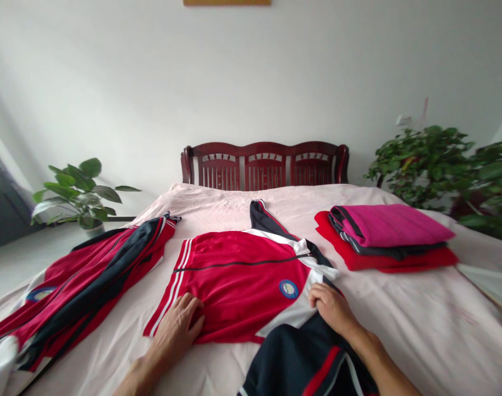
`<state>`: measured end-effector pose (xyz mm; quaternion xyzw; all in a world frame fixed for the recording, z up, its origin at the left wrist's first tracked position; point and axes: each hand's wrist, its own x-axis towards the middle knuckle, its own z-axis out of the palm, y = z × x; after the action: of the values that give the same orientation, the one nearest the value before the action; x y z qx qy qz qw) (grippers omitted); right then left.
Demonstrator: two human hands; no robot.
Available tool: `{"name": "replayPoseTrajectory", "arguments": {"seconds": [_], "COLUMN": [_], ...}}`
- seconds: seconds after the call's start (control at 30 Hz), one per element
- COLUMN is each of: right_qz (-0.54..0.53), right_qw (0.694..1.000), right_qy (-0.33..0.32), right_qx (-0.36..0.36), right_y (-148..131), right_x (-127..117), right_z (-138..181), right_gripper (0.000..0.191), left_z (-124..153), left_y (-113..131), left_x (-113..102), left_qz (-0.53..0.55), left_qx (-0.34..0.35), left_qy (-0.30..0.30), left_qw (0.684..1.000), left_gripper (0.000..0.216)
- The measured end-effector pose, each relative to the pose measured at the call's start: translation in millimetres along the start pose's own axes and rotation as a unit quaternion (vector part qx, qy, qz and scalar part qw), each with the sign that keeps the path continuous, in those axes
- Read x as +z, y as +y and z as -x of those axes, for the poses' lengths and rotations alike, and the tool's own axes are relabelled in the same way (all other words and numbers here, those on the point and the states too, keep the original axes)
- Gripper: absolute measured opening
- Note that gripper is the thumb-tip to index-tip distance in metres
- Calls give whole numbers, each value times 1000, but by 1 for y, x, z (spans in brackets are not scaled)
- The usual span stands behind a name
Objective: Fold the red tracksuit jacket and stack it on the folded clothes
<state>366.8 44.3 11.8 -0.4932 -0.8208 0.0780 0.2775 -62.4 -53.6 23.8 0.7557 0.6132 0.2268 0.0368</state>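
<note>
A red, white and navy zip-up jacket [234, 280] with a round blue badge [288, 289] lies front up across the bed, its striped hem to the left and its collar to the right. My left hand [180, 319] rests on the red cloth near the hem, thumb apart from the fingers. At the white shoulder, my right hand [330, 303] has its fingers curled in on the fabric. One navy sleeve [300, 357] comes toward me, bunched under my right forearm; the other sleeve [265, 217] points to the far side.
Another red and navy jacket [106, 275] lies loosely along the left. A stack of folded clothes [393, 234], pink on top and red below, sits to the right on the pale pink sheet [403, 319]. Beyond are a wooden backrest [265, 165] and potted plants [80, 190].
</note>
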Motion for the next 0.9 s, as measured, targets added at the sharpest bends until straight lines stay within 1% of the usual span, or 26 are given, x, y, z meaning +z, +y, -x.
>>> {"name": "replayPoseTrajectory", "arguments": {"seconds": [0.13,0.27,0.5,0.7,0.9], "right_qz": [-10,-8,27,26,21], "right_qw": [1000,999,994,993,992], "right_qy": [3,16,57,61,51], "right_qx": [15,27,87,99,113], "right_y": [4,6,10,14,12], "right_x": [3,3,2,2,0], "right_z": [2,4,6,5,4], "right_gripper": [26,28,30,30,30], "left_z": [1,1,0,-1,-1], "left_y": [1,0,-1,-6,-8], "left_x": [-2,-2,-1,1,3], "left_qz": [-19,-17,-17,-15,-12], "left_qx": [3,13,12,21,20], "left_qy": [0,0,-10,-12,-12], "left_qw": [1000,1000,1000,1000,1000], "left_gripper": [8,7,6,9,11]}}
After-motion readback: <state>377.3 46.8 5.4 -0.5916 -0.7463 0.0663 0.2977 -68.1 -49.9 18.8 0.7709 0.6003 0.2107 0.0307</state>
